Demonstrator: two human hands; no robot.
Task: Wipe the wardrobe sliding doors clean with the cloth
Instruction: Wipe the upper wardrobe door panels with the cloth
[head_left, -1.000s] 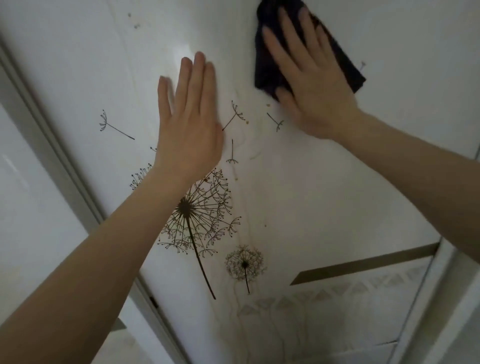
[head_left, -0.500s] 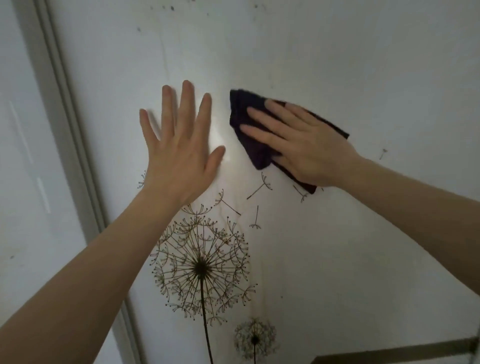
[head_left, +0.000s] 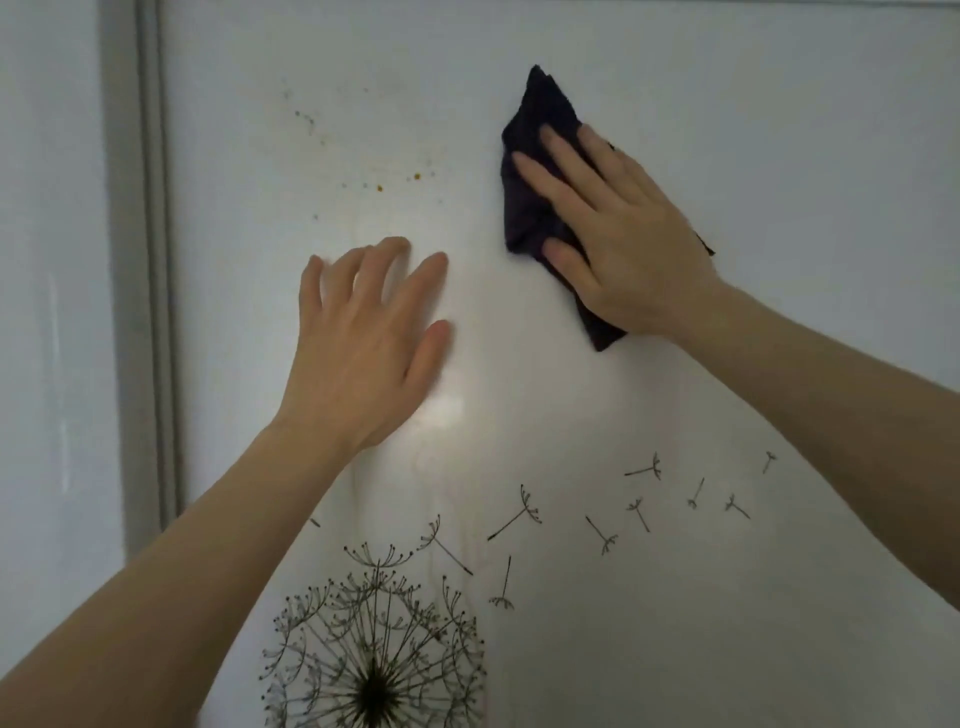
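Now | right hand (head_left: 623, 244) flat on dark cloth (head_left: 540, 114) | left hand (head_left: 363, 343) splayed on glossy door (head_left: 779, 130)

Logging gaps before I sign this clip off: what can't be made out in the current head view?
Head view:
- Hidden: part of the door under the cloth, covered by cloth and right hand.
- Blurred: fingers of the left hand, so contact with the door is unclear.
- Cut off: the dandelion print, by the bottom edge.
- Too small: the brown specks, unidentifiable.
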